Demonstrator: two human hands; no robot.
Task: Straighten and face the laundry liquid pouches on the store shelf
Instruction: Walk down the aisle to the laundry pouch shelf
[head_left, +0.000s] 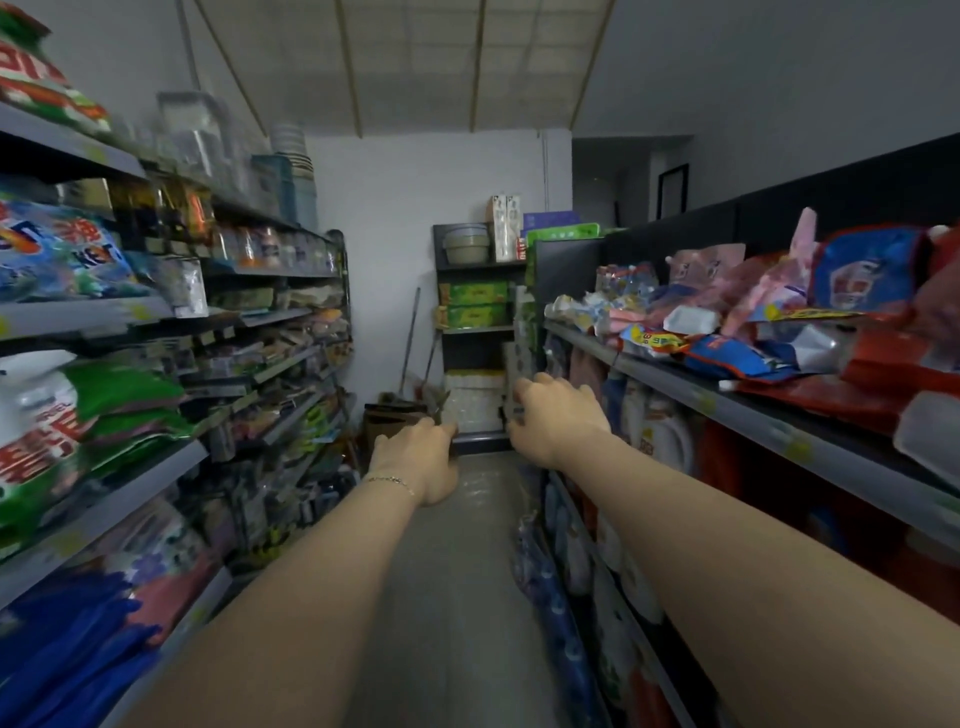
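Laundry liquid pouches (737, 332) lie in a jumbled heap on the top shelf (769, 421) at the right: pink, blue, red and white ones, tipped over and overlapping. Both my arms stretch forward into the aisle. My left hand (415, 457) hangs in mid-air over the floor with loosely curled fingers and holds nothing. My right hand (556, 415) is a little higher and closer to the right shelf, fingers relaxed, empty, and apart from the pouches.
Shelves line both sides of a narrow aisle. Detergent bags (67, 415) fill the left shelves; bottles (660, 431) stand under the pouch shelf at the right. A rack of boxes (475, 301), a broom and a cardboard box (395, 421) close the aisle's far end.
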